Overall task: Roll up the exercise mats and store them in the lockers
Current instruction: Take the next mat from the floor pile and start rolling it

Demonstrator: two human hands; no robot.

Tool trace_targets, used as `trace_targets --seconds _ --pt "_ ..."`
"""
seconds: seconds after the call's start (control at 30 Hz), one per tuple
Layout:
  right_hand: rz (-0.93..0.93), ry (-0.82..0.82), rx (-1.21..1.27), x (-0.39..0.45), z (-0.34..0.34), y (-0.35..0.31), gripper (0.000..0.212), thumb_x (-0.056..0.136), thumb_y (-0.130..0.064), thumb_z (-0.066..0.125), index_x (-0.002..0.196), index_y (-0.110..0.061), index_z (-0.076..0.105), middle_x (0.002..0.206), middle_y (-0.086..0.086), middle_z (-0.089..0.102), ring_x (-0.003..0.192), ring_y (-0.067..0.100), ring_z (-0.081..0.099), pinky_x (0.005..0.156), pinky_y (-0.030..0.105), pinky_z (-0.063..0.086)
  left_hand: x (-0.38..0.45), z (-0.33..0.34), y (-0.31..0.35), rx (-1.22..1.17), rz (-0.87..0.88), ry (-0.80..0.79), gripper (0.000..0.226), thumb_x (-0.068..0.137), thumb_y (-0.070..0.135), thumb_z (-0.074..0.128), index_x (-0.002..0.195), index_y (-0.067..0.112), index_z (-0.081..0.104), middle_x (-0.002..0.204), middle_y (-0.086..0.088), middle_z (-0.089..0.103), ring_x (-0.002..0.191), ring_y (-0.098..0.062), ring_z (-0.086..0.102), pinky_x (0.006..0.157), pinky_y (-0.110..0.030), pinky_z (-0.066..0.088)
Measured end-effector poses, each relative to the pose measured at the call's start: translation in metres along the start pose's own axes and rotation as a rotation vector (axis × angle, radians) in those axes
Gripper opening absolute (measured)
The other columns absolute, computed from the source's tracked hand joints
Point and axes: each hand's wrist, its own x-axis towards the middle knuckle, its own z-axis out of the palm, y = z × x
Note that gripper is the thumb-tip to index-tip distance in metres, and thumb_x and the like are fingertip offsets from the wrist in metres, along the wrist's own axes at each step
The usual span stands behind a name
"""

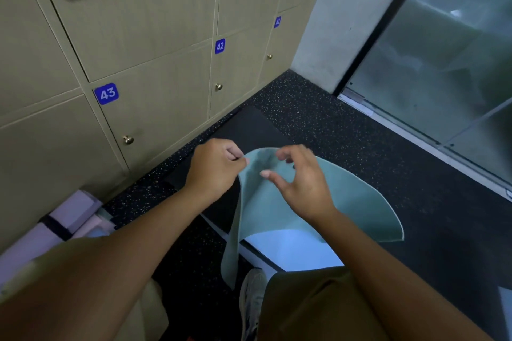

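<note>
A teal exercise mat (363, 202) has one end lifted off the floor and curled up toward me. My left hand (216, 169) pinches its upper left edge. My right hand (300, 181) hovers in front of the mat's top edge, fingers loosely curled and thumb spread, holding nothing that I can see. A pale blue surface (291, 253) shows under the raised end. A black mat (249, 127) lies flat on the floor beyond my hands. Beige lockers (155, 108) numbered 43, 42 and 41 stand shut on the left.
Lilac rolled mats (74, 210) lie at the foot of the lockers at lower left. A glass partition (443, 77) with a metal floor rail closes off the right side. Speckled black rubber floor (360, 133) lies between. My shoe (252, 293) is just below the mat.
</note>
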Motion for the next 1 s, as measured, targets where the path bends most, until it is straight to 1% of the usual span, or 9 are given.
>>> trace_targets --seconds 0.1,0.2,0.33,0.43,0.5,0.6,0.7,0.8,1.0 --pt "0.126 -0.294 0.144 -0.008 0.007 -0.013 0.053 0.073 -0.059 0.081 0.109 -0.029 0.055 0.105 -0.016 0.057 0.097 0.004 0.055 0.08 0.019 0.046 0.008 -0.002 0.001 -0.169 -0.108 0.063 0.01 0.084 0.014 0.078 0.076 0.017 0.073 0.069 0.001 0.075 0.065 -0.022 0.075 0.072 -0.046 0.064" --pt "0.171 -0.479 0.138 -0.012 0.018 -0.018 0.052 0.075 -0.054 0.084 0.109 -0.031 0.053 0.105 -0.018 0.057 0.096 0.005 0.056 0.081 0.024 0.05 0.009 -0.002 0.008 -0.32 -0.158 0.105 0.005 0.088 0.007 0.076 0.083 0.008 0.073 0.077 -0.007 0.076 0.073 -0.023 0.076 0.068 -0.036 0.064" --pt "0.185 -0.418 0.18 -0.006 0.025 -0.019 0.023 0.089 -0.031 0.078 0.093 -0.029 0.055 0.088 -0.013 0.063 0.084 0.006 0.061 0.075 0.024 0.051 0.007 -0.005 0.015 -0.457 -0.207 0.16 0.006 0.088 0.004 0.076 0.091 -0.001 0.073 0.083 -0.013 0.077 0.075 -0.021 0.077 0.065 -0.027 0.062" --pt "0.232 -0.31 0.14 -0.002 0.024 -0.02 0.018 0.092 -0.027 0.074 0.084 -0.026 0.059 0.077 -0.01 0.063 0.072 0.006 0.057 0.069 0.022 0.044 0.01 -0.014 0.015 -0.478 -0.253 0.229 0.008 0.086 0.006 0.078 0.091 0.002 0.073 0.087 -0.013 0.077 0.074 -0.02 0.076 0.07 -0.031 0.063" --pt "0.224 -0.242 0.125 0.0 0.022 -0.025 0.012 0.094 -0.024 0.072 0.086 -0.021 0.063 0.078 -0.006 0.066 0.072 0.011 0.059 0.069 0.026 0.046 0.012 -0.022 0.011 -0.28 -0.22 0.3 0.016 0.083 0.016 0.081 0.094 0.011 0.072 0.091 -0.003 0.076 0.076 -0.016 0.074 0.072 -0.029 0.06" --pt "0.132 -0.173 0.064 0.004 0.018 -0.032 0.002 0.095 -0.017 0.069 0.094 -0.016 0.068 0.086 -0.004 0.069 0.081 0.018 0.062 0.074 0.032 0.047 0.008 -0.036 0.01 0.155 0.022 0.327 0.03 0.081 0.029 0.082 0.108 0.022 0.07 0.11 0.008 0.066 0.092 -0.01 0.063 0.074 -0.025 0.045" --pt "0.041 -0.131 0.04 0.009 0.015 -0.041 0.006 0.095 -0.014 0.066 0.097 -0.018 0.069 0.091 -0.005 0.067 0.087 0.019 0.062 0.079 0.034 0.047 -0.001 -0.051 0.016 0.393 0.283 0.21 0.021 0.085 0.034 0.079 0.102 0.022 0.075 0.1 0.009 0.073 0.093 -0.013 0.065 0.079 -0.027 0.044" --pt "-0.008 -0.065 0.13 0.011 0.014 -0.057 0.009 0.094 -0.014 0.068 0.1 -0.018 0.073 0.093 -0.006 0.07 0.088 0.013 0.063 0.082 0.03 0.049 -0.011 -0.058 0.017 0.712 0.495 0.071 0.029 0.083 0.047 0.078 0.103 0.026 0.074 0.094 0.004 0.075 0.091 -0.025 0.064 0.086 -0.036 0.045" --pt "-0.02 -0.029 0.235 -0.001 -0.005 -0.08 0.01 0.095 -0.023 0.071 0.104 -0.018 0.074 0.095 -0.009 0.071 0.087 0.006 0.062 0.081 0.019 0.047 -0.036 -0.072 0.039 0.808 0.416 0.008 0.022 0.091 0.049 0.069 0.101 0.029 0.069 0.092 0.001 0.072 0.092 -0.026 0.064 0.071 -0.031 0.03"
